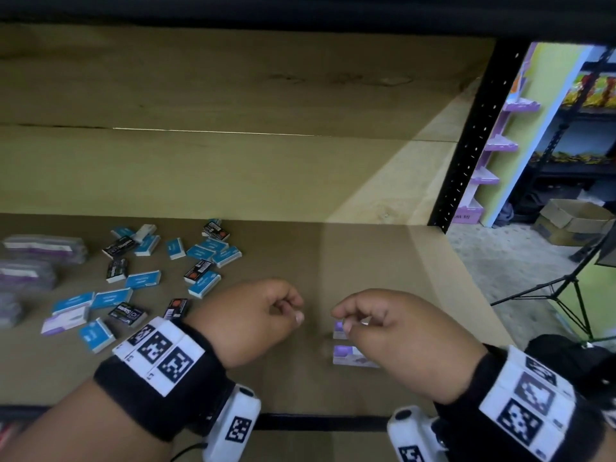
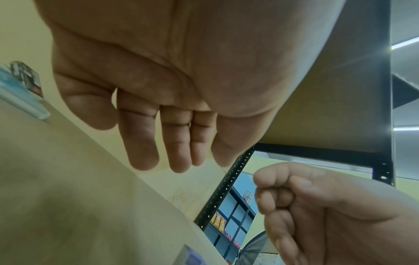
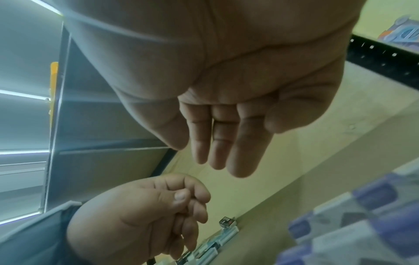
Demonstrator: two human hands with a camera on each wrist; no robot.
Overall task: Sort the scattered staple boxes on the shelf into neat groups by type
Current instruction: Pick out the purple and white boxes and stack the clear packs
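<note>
Two purple staple boxes lie side by side on the shelf, directly under the right hand; whether its loosely curled fingers touch the farther box I cannot tell. Left of those boxes, the left hand hangs loosely curled and empty. Farther left sprawls the scattered pile of blue and black boxes. A careless sweep back toward it could knock the purple pair askew. Beyond the shelf's black upright, a shop aisle shows.

I see blue boxes and black boxes scattered at nine o'clock on my tan shelf. Purple-and-white boxes sit at five o'clock, and my wristbands are black with black-and-white checker tags.
</note>
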